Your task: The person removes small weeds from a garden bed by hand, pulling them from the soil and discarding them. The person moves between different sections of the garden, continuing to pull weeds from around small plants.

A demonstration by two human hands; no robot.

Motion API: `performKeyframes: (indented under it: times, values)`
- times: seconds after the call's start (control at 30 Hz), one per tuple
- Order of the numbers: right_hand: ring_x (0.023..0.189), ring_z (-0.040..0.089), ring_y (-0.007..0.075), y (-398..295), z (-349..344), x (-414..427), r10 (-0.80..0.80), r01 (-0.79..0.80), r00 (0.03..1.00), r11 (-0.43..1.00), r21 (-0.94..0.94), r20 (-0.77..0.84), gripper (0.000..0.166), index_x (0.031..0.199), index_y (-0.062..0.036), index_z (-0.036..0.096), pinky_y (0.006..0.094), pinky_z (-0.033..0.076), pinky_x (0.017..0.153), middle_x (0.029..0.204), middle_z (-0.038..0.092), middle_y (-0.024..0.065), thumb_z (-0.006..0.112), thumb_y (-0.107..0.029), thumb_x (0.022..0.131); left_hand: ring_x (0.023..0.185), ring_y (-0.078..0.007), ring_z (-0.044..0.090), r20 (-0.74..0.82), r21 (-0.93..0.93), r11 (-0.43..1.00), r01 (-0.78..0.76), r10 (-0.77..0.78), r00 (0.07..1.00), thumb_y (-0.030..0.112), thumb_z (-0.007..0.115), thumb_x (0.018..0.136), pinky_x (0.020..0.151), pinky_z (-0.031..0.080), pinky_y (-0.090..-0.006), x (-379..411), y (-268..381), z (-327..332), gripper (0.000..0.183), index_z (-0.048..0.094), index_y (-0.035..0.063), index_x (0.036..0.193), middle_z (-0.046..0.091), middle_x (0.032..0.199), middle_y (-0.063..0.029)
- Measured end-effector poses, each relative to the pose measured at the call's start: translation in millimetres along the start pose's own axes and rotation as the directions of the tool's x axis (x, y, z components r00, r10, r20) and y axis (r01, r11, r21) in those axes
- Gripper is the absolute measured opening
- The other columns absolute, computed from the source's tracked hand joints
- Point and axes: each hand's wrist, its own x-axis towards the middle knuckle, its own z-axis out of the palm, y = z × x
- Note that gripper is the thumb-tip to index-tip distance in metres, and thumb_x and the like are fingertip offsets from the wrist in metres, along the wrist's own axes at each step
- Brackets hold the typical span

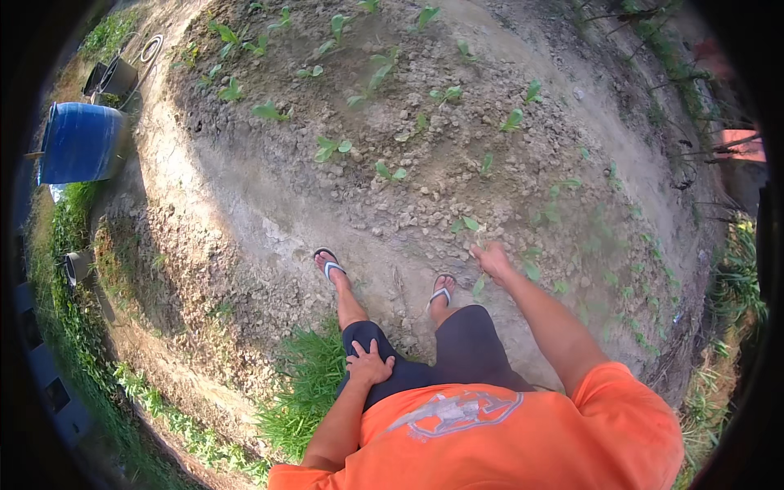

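My left hand [369, 365] rests with spread fingers on the left thigh of my dark shorts [478, 343] and holds nothing. My right hand [492, 262] is lowered in front of my right knee, fingers curled. It seems closed on a small leafy plant [479, 285]; one green leaf sticks out below the fist, and a pale blurred bit shows beyond the fingertips. Just past that hand, a two-leaved seedling [465, 224] grows at the edge of the cloddy soil bed [367, 184]. Other seedlings, such as one broad-leaved seedling [331, 147], stand scattered farther out.
My feet, in flip-flops [331, 266], stand on bare packed soil. Tall grass [306, 386] grows beside my left leg. A blue barrel [82, 143], dark buckets [117, 76] and a coiled hose [151, 49] are at the far left. Dry branches [692, 79] edge the right.
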Motion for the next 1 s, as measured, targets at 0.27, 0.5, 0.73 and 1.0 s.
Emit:
performKeyframes:
  times: [0.27, 0.5, 0.73, 1.0]
  values:
    - [0.057, 0.053, 0.0125, -62.8, 75.7, -3.6, 0.056, -0.035, 0.991, 0.986, 0.161, -0.124, 0.010, 0.091, 0.0001, 0.062, 0.0312, 0.041, 0.052, 0.070, 0.058, 0.0026, 0.066, -0.009, 0.088, 0.138, -0.0532, 0.038, -0.077, 0.003, 0.994, -0.113, 0.112, 0.991, 0.058, 0.057, 0.091, 0.110, 0.040, -0.0545, 27.6, -98.2, -108.7, 0.084, 0.025, 0.0203, 0.159, 0.010, 0.162, -0.0305]
    - [0.053, 0.053, 0.0134, -152.4, 153.7, 10.5, 0.020, 0.020, 0.994, 0.931, 0.366, -0.106, 0.013, 0.075, -0.0018, 0.061, 0.0314, 0.040, 0.048, 0.065, 0.059, 0.0041, 0.069, -0.007, 0.084, 0.134, -0.0495, 0.044, -0.129, 0.037, 0.957, -0.288, 0.291, 0.948, 0.048, 0.061, 0.091, 0.110, 0.042, -0.0477, 57.6, -173.7, -157.8, 0.080, 0.035, 0.0025, 0.151, 0.030, 0.154, -0.0338]
    - [0.052, 0.054, 0.0136, -210.0, 181.9, 67.1, 0.053, 0.010, 0.992, 0.878, 0.479, -0.117, 0.017, 0.072, -0.0011, 0.062, 0.0311, 0.040, 0.047, 0.066, 0.062, 0.0062, 0.071, -0.010, 0.084, 0.109, -0.0428, 0.064, -0.378, 0.021, 0.851, -0.524, 0.492, 0.784, 0.033, 0.063, 0.090, 0.099, 0.050, -0.0443, 58.6, -133.4, -259.1, 0.053, 0.059, -0.0087, 0.123, 0.066, 0.112, -0.0313]
    - [0.095, 0.068, 0.0408, -260.1, 223.5, 168.4, -0.230, 0.188, 0.964, 0.944, -0.269, -0.135, 0.038, 0.095, 0.0010, 0.071, 0.0478, 0.052, 0.085, 0.096, 0.071, 0.0245, 0.069, -0.035, 0.086, 0.098, -0.0454, 0.065, -0.330, 0.144, 0.716, -0.684, 0.686, 0.648, 0.028, 0.065, 0.088, 0.090, 0.052, -0.0483, 110.2, -71.3, -344.8, 0.043, 0.060, -0.0072, 0.113, 0.065, 0.101, -0.0333]
